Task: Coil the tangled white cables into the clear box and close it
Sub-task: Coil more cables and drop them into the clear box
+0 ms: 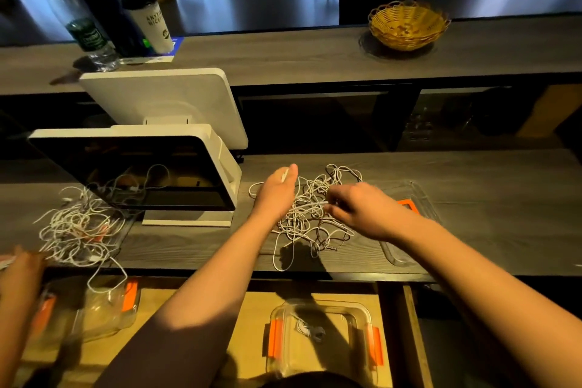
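Cables [310, 214] tangled between hands, left hand [277, 192] gripping a cable end, right hand [359, 208] pinching a strand.

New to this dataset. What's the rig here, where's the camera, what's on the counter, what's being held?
There is no robot: a person works with two bare hands, filmed by one wide-angle camera worn on the head, looking forward and down. That is the only view.

The left hand pinches a white cable end at its fingertips. The right hand pinches a strand of the tangled white cables lying on the dark counter. Right of the tangle lies a clear lid with an orange clip. Below the counter edge sits an open clear box with orange latches and one small cable in it.

At left are a white point-of-sale screen, a second cable pile, and another person's hand.
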Motion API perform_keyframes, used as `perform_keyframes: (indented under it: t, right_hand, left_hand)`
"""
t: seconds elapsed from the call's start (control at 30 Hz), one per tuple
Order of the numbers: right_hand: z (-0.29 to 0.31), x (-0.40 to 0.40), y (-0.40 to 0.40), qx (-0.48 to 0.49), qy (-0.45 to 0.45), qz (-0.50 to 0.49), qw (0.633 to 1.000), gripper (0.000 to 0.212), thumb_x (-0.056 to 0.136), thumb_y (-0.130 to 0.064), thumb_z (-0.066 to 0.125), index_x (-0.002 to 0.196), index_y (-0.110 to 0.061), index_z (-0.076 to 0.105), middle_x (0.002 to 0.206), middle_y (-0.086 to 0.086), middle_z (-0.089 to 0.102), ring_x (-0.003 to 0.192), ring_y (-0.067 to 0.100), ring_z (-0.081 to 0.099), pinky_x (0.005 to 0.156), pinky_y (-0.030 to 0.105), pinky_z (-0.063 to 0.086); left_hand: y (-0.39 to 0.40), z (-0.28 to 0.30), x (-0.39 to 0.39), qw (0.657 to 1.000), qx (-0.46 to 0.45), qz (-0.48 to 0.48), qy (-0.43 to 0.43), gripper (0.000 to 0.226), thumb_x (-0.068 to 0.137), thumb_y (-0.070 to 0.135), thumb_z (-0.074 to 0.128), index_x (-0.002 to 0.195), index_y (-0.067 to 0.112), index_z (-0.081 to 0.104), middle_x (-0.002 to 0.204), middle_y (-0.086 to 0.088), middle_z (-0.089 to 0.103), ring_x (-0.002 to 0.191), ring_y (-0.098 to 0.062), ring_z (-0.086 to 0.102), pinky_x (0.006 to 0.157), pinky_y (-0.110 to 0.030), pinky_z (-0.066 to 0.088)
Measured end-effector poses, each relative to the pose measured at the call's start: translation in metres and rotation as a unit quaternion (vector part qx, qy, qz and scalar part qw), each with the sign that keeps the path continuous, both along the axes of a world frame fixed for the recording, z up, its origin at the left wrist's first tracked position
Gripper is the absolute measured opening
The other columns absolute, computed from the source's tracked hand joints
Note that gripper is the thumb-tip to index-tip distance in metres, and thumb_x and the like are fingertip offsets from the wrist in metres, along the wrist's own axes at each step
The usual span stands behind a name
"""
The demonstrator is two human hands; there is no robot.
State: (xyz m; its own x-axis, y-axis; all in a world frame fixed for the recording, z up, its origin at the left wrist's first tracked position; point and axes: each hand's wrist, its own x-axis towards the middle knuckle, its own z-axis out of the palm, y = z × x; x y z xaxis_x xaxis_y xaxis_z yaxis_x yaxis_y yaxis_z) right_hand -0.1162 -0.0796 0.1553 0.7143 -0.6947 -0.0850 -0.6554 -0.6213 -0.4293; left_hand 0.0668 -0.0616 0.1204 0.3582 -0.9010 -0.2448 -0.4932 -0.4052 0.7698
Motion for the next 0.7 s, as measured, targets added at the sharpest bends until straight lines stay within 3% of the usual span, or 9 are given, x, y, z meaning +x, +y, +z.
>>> perform_keyframes:
  t: [0.07, 0.13, 0.23, 0.3, 0.33, 0.43, 0.53, 0.63, 0.7]
  right_hand:
    - [0.005, 0.000, -0.005, -0.039, -0.070, 0.043, 0.996, 0.013, 0.097, -0.031, 0.052, 0.088, -0.022, 0.054, 0.078, -0.008, 0.054, 0.069, 0.013, 0.051, 0.065, 0.029, 0.039]
    - [0.011, 0.001, -0.011, -0.102, -0.111, 0.034, 0.988, 0.020, 0.094, -0.034, 0.052, 0.093, -0.016, 0.059, 0.082, -0.003, 0.060, 0.073, 0.017, 0.058, 0.064, 0.035, 0.047]
    - [0.022, 0.001, -0.024, -0.159, -0.138, -0.053, 0.976, 0.038, 0.085, -0.050, 0.055, 0.094, -0.014, 0.065, 0.081, 0.002, 0.068, 0.074, 0.022, 0.064, 0.063, 0.037, 0.051]
    - [0.027, 0.000, -0.032, -0.154, -0.134, -0.103, 0.973, 0.044, 0.080, -0.058, 0.061, 0.090, -0.016, 0.066, 0.075, -0.002, 0.065, 0.070, 0.015, 0.059, 0.060, 0.030, 0.045]
    - [0.027, -0.001, -0.035, -0.142, -0.125, -0.115, 0.975, 0.046, 0.077, -0.062, 0.063, 0.088, -0.017, 0.066, 0.072, -0.004, 0.062, 0.068, 0.013, 0.057, 0.059, 0.029, 0.043]
    - [0.025, -0.006, -0.037, -0.108, -0.122, -0.124, 0.979, 0.047, 0.075, -0.065, 0.062, 0.080, -0.019, 0.063, 0.065, -0.007, 0.057, 0.061, 0.008, 0.053, 0.053, 0.027, 0.040]
    - [0.018, -0.014, -0.035, -0.075, -0.136, -0.141, 0.978, 0.042, 0.082, -0.057, 0.062, 0.071, -0.016, 0.062, 0.057, -0.007, 0.053, 0.054, 0.007, 0.049, 0.050, 0.026, 0.034]
    - [0.001, -0.019, -0.026, -0.005, -0.107, -0.133, 0.985, 0.036, 0.090, -0.049, 0.057, 0.071, -0.018, 0.063, 0.056, -0.005, 0.054, 0.051, 0.007, 0.046, 0.049, 0.026, 0.033]
    - [-0.011, -0.017, -0.015, 0.042, -0.090, -0.112, 0.989, 0.031, 0.095, -0.042, 0.052, 0.079, -0.019, 0.064, 0.063, -0.003, 0.058, 0.057, 0.011, 0.051, 0.054, 0.029, 0.036]
  left_hand:
    - [0.001, 0.007, -0.001, 0.996, 0.052, -0.071, 0.034, 0.048, 0.101, 0.054, 0.028, 0.111, 0.026, 0.066, 0.095, -0.001, 0.061, 0.080, -0.014, 0.052, 0.064, -0.027, 0.037]
    - [0.007, 0.013, -0.005, 0.969, 0.116, -0.118, 0.183, 0.051, 0.095, 0.065, 0.029, 0.105, 0.027, 0.062, 0.072, 0.003, 0.051, 0.058, -0.009, 0.042, 0.048, -0.023, 0.031]
    - [0.016, 0.020, -0.010, 0.856, 0.196, -0.189, 0.440, 0.084, 0.077, 0.087, 0.021, 0.095, 0.014, 0.057, 0.063, 0.002, 0.040, 0.047, -0.005, 0.027, 0.039, -0.017, 0.015]
    - [0.021, 0.024, -0.011, 0.805, 0.195, -0.265, 0.493, 0.097, 0.072, 0.090, 0.020, 0.111, 0.013, 0.065, 0.068, -0.001, 0.035, 0.051, -0.006, 0.024, 0.042, -0.021, 0.011]
    - [0.023, 0.025, -0.011, 0.802, 0.178, -0.297, 0.487, 0.090, 0.076, 0.085, 0.027, 0.122, 0.016, 0.064, 0.069, -0.001, 0.033, 0.052, -0.006, 0.024, 0.043, -0.022, 0.011]
    - [0.024, 0.027, -0.010, 0.863, 0.098, -0.273, 0.413, 0.052, 0.092, 0.055, 0.045, 0.131, 0.024, 0.060, 0.066, 0.004, 0.038, 0.053, -0.007, 0.026, 0.044, -0.022, 0.017]
    - [0.018, 0.021, 0.001, 0.935, 0.008, -0.157, 0.318, 0.043, 0.099, 0.046, 0.040, 0.129, 0.022, 0.061, 0.063, 0.004, 0.050, 0.055, -0.008, 0.042, 0.052, -0.022, 0.036]
    - [0.019, 0.015, 0.010, 0.961, -0.029, -0.127, 0.244, 0.038, 0.102, 0.041, 0.037, 0.121, 0.024, 0.066, 0.070, -0.003, 0.061, 0.069, -0.017, 0.057, 0.071, -0.028, 0.049]
    - [0.021, 0.013, 0.007, 0.960, -0.046, -0.079, 0.266, 0.038, 0.103, 0.040, 0.037, 0.121, 0.024, 0.066, 0.089, -0.009, 0.069, 0.088, -0.019, 0.065, 0.084, -0.030, 0.053]
